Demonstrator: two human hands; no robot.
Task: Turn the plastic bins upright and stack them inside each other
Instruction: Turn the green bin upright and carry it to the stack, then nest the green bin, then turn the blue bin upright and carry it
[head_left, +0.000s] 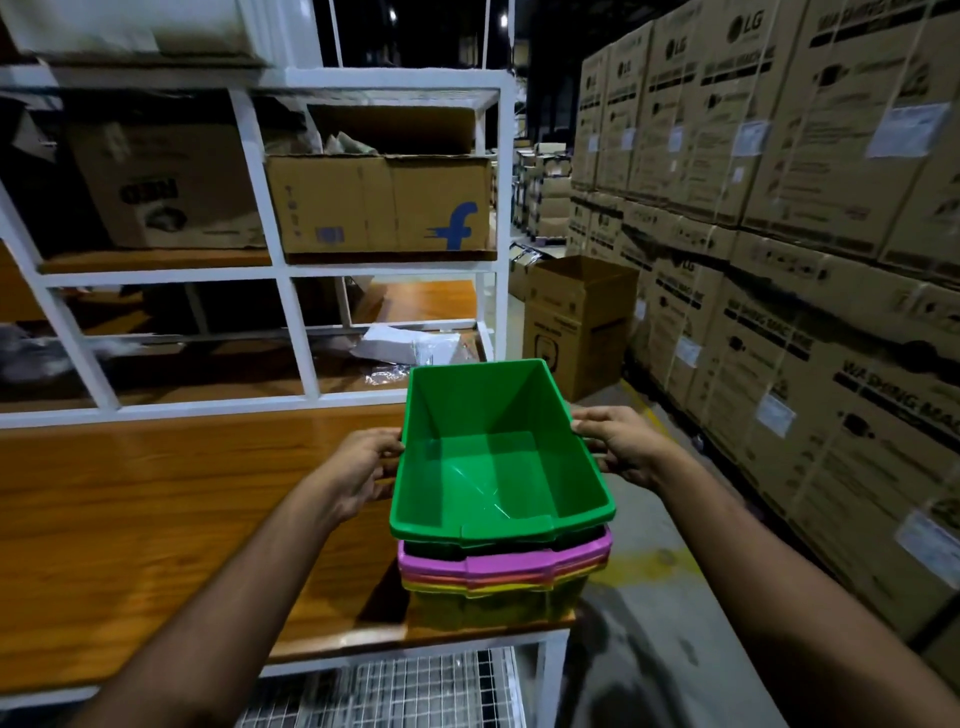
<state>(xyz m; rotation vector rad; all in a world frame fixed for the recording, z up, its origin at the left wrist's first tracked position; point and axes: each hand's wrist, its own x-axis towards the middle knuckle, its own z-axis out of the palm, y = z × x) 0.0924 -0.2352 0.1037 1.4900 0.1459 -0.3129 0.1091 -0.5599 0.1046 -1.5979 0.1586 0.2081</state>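
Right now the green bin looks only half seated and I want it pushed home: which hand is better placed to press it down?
Neither clearly: the left hand and right hand each grip a long side of the green bin, which sits above the pink bin. Press with both.

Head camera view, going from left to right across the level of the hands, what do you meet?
Wooden tabletop → left hand gripping the bin's left rim → green bin, upright on top of the stack → right hand on its right rim → stacked cardboard boxes.
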